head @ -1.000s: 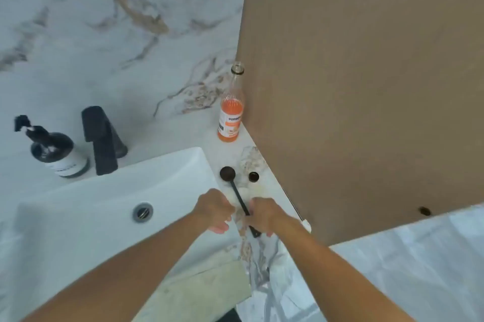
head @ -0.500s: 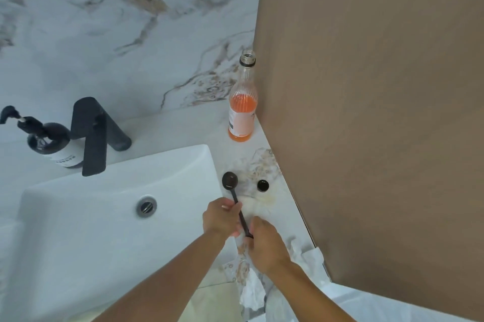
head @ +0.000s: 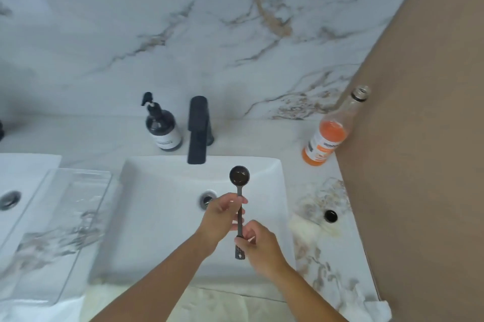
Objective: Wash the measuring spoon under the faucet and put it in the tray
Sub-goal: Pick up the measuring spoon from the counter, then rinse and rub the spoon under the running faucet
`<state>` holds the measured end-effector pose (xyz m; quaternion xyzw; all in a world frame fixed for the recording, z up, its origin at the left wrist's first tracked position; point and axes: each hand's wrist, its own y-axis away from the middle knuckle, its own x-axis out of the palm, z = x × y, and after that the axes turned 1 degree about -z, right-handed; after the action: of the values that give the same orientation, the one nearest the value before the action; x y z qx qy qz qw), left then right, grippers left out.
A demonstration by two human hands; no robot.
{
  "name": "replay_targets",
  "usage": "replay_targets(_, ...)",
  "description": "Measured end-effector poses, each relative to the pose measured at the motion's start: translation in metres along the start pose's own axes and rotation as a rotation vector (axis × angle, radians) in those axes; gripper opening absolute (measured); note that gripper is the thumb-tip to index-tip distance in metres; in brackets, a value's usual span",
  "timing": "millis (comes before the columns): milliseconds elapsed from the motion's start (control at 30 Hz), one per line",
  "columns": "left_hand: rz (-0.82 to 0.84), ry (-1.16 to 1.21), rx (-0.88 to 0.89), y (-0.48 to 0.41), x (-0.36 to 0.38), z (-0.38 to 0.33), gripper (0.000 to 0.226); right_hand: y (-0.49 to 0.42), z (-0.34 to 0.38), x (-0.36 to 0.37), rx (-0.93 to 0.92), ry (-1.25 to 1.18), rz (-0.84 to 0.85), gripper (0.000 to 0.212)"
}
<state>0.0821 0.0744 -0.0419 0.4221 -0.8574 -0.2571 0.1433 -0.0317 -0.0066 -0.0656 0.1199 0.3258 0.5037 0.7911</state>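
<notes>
I hold a black measuring spoon (head: pixel 239 177) over the white sink basin (head: pixel 157 217), its round bowl pointing away from me and facing up. My left hand (head: pixel 222 217) grips the middle of the handle. My right hand (head: pixel 258 245) pinches the handle near its end, which sticks out below my fingers. The black faucet (head: pixel 197 130) stands behind the basin, its spout left of the spoon's bowl; no water is visible. A clear tray (head: pixel 60 230) lies on the counter left of the basin.
A dark soap pump bottle (head: pixel 162 127) stands left of the faucet. An open bottle of orange liquid (head: pixel 330 135) stands at the back right by a brown panel (head: pixel 424 138). A black cap (head: pixel 330 215) and crumpled paper (head: pixel 366 303) lie right of the basin. A second sink (head: pixel 15 190) is at far left.
Both hands lifted the spoon off the counter on the right and carried it left over the basin. My view swung left, bringing the tray and second sink into sight.
</notes>
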Motion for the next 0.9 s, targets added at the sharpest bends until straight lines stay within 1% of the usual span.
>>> replay_targets(100, -0.039, 0.025, -0.010, -0.001, -0.032, -0.001, 0.020, -0.016, 0.030, 0.004, 0.057, 0.147, 0.175, 0.017)
replay_targets(133, -0.043, 0.041, -0.012, -0.002, -0.042, 0.000, 0.018, -0.024, 0.045, -0.001, 0.082, 0.173, 0.207, 0.015)
replay_targets(167, -0.047, 0.061, -0.012, -0.003, -0.051, 0.001, 0.018, -0.033, 0.062, -0.009, 0.091, 0.180, 0.196, 0.013)
replay_targets(200, -0.049, 0.077, -0.010, -0.004, -0.059, 0.003, 0.019, -0.044, 0.082, -0.017, 0.076, 0.168, 0.138, 0.013)
replay_targets(267, -0.053, 0.100, -0.001, -0.009, -0.072, 0.009, 0.021, -0.064, 0.128, -0.034, -0.005, 0.080, -0.043, 0.013)
replay_targets(300, -0.055, 0.107, 0.003, -0.012, -0.076, 0.011, 0.020, -0.072, 0.153, -0.040, -0.050, 0.017, -0.105, 0.011)
replay_targets(333, -0.057, 0.114, 0.005, -0.015, -0.079, 0.014, 0.020, -0.078, 0.175, -0.044, -0.087, -0.053, -0.126, 0.012)
replay_targets(367, -0.061, 0.121, 0.004, -0.018, -0.083, 0.017, 0.020, -0.083, 0.195, -0.045, -0.110, -0.132, -0.113, 0.018)
replay_targets(433, -0.070, 0.133, -0.001, -0.024, -0.087, 0.021, 0.021, -0.089, 0.225, -0.040, -0.104, -0.256, -0.051, 0.030)
replay_targets(467, -0.076, 0.131, 0.003, -0.027, -0.089, 0.023, 0.021, -0.091, 0.234, -0.035, -0.090, -0.284, -0.031, 0.033)
replay_targets(567, -0.100, 0.087, 0.060, -0.038, -0.092, 0.029, 0.022, -0.093, 0.244, -0.024, -0.066, -0.250, -0.048, 0.028)
replay_targets(700, -0.133, -0.024, 0.148, -0.049, -0.095, 0.023, 0.030, -0.097, 0.247, -0.022, -0.085, -0.132, -0.112, 0.031)
replay_targets(800, -0.164, -0.044, 0.149, -0.058, -0.096, 0.024, 0.027, -0.104, 0.250, -0.021, -0.075, -0.067, -0.179, 0.031)
replay_targets(867, -0.171, -0.038, 0.145, -0.063, -0.096, 0.027, 0.025, -0.108, 0.252, -0.019, -0.040, -0.083, -0.193, 0.032)
replay_targets(900, -0.168, -0.034, 0.141, -0.065, -0.096, 0.029, 0.024, -0.109, 0.253, -0.018, -0.011, -0.103, -0.193, 0.027)
